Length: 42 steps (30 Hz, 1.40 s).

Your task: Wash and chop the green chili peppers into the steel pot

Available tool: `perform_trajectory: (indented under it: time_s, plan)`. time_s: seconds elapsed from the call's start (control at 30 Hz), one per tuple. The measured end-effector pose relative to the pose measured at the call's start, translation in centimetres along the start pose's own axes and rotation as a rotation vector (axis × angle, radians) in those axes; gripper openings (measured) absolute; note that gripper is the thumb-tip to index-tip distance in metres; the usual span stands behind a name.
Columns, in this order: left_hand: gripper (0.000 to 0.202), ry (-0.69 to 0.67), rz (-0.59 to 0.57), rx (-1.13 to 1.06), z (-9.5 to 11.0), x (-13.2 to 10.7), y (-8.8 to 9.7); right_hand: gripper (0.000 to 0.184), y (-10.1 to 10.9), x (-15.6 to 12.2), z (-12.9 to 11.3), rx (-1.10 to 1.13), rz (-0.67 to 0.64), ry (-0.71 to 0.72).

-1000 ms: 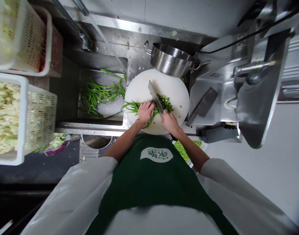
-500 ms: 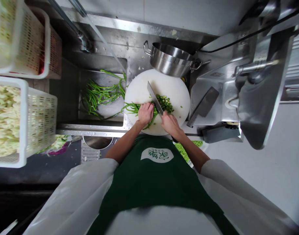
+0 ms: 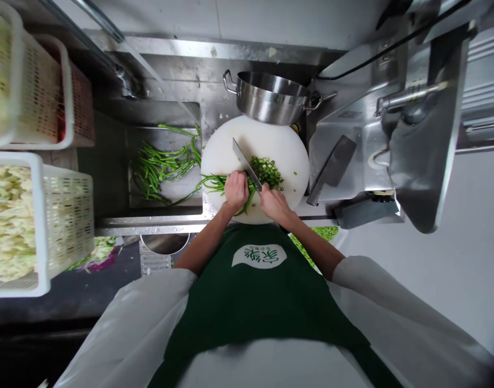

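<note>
My right hand [image 3: 273, 202] is closed round the handle of a kitchen knife [image 3: 246, 163], its blade pointing up and to the left. Just left of the blade, my left hand [image 3: 236, 189] presses down on a bunch of long green peppers [image 3: 214, 182], fingers curled over them. The thin ends of the bunch stick out past the left edge of the round white cutting board [image 3: 231, 132]. Right of the knife lies a pile of chopped green pieces [image 3: 267, 170], with a few loose bits on the board.
Whole green peppers [image 3: 153, 167] lie in the sink [image 3: 103, 172] at left. A steel pot [image 3: 271, 102] stands behind the board, a cleaver [image 3: 336, 164] to its right. White baskets [image 3: 67, 215] of cut vegetables line the left. Chopped green pieces [image 3: 328, 233] fill a container below right.
The view has shifted slightly, so most of the scene sits a little further left. Both hands keep their hold beside each other, the knife still against the peppers.
</note>
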<state>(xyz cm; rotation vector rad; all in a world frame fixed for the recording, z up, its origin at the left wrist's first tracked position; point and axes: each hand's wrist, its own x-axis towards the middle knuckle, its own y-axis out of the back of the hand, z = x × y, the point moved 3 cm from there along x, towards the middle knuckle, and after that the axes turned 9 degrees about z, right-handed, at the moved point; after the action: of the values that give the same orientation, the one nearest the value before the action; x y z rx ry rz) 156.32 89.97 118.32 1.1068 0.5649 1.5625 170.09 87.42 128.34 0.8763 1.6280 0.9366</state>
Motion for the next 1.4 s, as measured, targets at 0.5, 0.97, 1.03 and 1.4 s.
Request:
perform_trajectory:
  time_s: [0.5, 0.97, 1.03, 1.4]
  plan:
    - [0.038, 0.089, -0.035, -0.053, 0.1, 0.4, 0.2, 0.039, -1.6, 0.3, -0.9, 0.108, -0.011, -0.026]
    - [0.094, -0.201, -0.370, 0.241, 0.3, -1.2, 4.8, 0.033, -1.7, 0.2, 1.3, 0.197, 0.071, 0.024]
    - [0.085, -0.216, -0.350, 0.223, 0.2, -0.9, 4.3, 0.029, -1.5, -0.1, 2.5, 0.194, 0.083, 0.022]
    - [0.067, -0.115, -0.019, 0.199, 1.5, -0.4, 1.7, 0.042, -2.7, -2.0, 1.8, 0.099, 0.090, 0.075]
